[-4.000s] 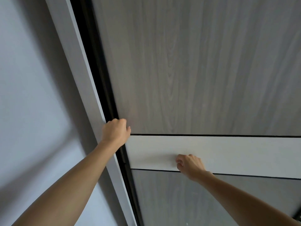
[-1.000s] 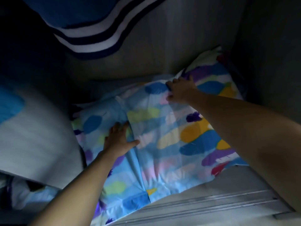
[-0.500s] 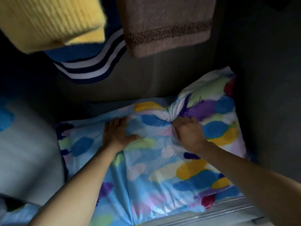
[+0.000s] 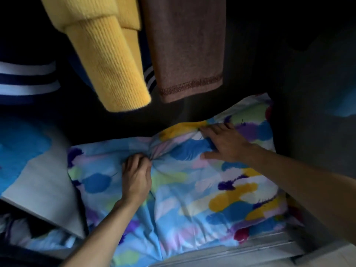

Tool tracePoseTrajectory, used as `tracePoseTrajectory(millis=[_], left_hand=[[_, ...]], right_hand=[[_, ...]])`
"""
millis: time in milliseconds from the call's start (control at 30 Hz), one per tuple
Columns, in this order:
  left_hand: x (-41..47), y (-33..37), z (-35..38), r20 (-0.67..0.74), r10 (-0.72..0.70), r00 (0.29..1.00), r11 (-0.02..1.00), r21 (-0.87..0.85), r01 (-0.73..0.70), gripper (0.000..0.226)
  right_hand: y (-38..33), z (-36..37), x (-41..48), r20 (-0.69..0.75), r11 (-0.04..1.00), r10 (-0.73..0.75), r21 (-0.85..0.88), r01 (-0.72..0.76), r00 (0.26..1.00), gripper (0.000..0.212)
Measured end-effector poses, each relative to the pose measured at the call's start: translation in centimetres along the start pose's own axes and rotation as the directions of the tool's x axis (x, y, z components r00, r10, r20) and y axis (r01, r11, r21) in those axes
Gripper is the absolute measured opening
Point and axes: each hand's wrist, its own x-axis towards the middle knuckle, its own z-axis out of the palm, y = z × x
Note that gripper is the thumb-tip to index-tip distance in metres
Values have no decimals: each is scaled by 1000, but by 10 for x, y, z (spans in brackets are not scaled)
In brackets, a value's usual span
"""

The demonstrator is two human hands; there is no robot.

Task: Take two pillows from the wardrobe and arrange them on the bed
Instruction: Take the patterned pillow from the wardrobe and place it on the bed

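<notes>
On the floor of a dark wardrobe, beneath a hanging ribbed yellow knit sweater [image 4: 107,60] and a brown cloth with a stitched hem [image 4: 186,47], a person leans over a soft pillow in a pale blue case splashed with yellow, purple and blue brush marks [image 4: 212,189]. The left hand [image 4: 137,177] has closed since half a second ago: then it lay flat on the case, and now its fingers are bunched into the fabric near the pillow's back edge, with creases radiating from the pinch. The right hand [image 4: 226,144] has gone the other way, from a fist clenched in the cloth to an open palm pressed on the pillow's far right part, fingers spread toward the back corner. The pillow lies where it did, filling the wardrobe bottom between a white panel [image 4: 44,182] at left and the dark right wall, its near edge by the metal door track [image 4: 240,253]. A blue garment with white stripes [image 4: 27,79] hangs at far left. The regrip suggests the person is hunting for a firmer hold before lifting; the pillow is not yet raised. Whether a second pillow lies underneath or alongside cannot be told, though patterned fabric continues lower left.
</notes>
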Motion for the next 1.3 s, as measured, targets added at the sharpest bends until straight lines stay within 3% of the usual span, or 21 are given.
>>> tracePoseTrajectory(millis=[133,267,367,433,500,567,633,733,833,933,1033,1167,1300], left_hand=[[4,4,-6,78,-24,997,998,65,19,27],[18,-2,-15,254,-29,967,999,48,17,35],[42,-1,-31,430,-28,903,999,46,9,35],[56,2,-45,598,-21,801,1000,-2,27,63],[62,11,-60,789,-37,613,996,-19,86,78],[57,24,-74,889,-63,454,998,55,32,79],[46,37,-89,912,-68,404,996,83,-20,66],[22,63,-120,909,-36,416,991,87,-104,54],[-10,95,-168,908,-38,418,993,83,-89,47],[-27,116,-223,910,-61,411,992,100,-74,36],[-17,126,-279,899,-69,432,993,105,-60,29],[13,146,-357,886,-32,462,995,71,-67,29],[38,175,-430,867,31,497,993,28,-112,41]], right_hand=[[-8,-7,10,-2,989,7,-148,-7,1000,83],[-18,-5,-8,-154,995,-54,-85,42,987,63],[-32,-12,-27,-124,997,-61,-62,54,990,55],[-42,-22,-39,-43,997,-69,-33,67,997,51],[-51,-37,-53,35,998,-59,-12,59,998,50],[-59,-55,-73,98,1000,-23,-2,23,995,52],[-68,-72,-95,147,1000,7,25,-11,989,59],[-78,-96,-132,325,993,59,76,-88,944,73],[-79,-127,-170,488,968,94,159,-194,868,65],[-84,-175,-193,577,965,70,169,-202,814,58],[-83,-238,-197,538,973,17,187,-139,843,61],[-75,-324,-207,320,989,5,138,-52,947,60],[-70,-383,-228,475,993,34,87,-85,879,54]])
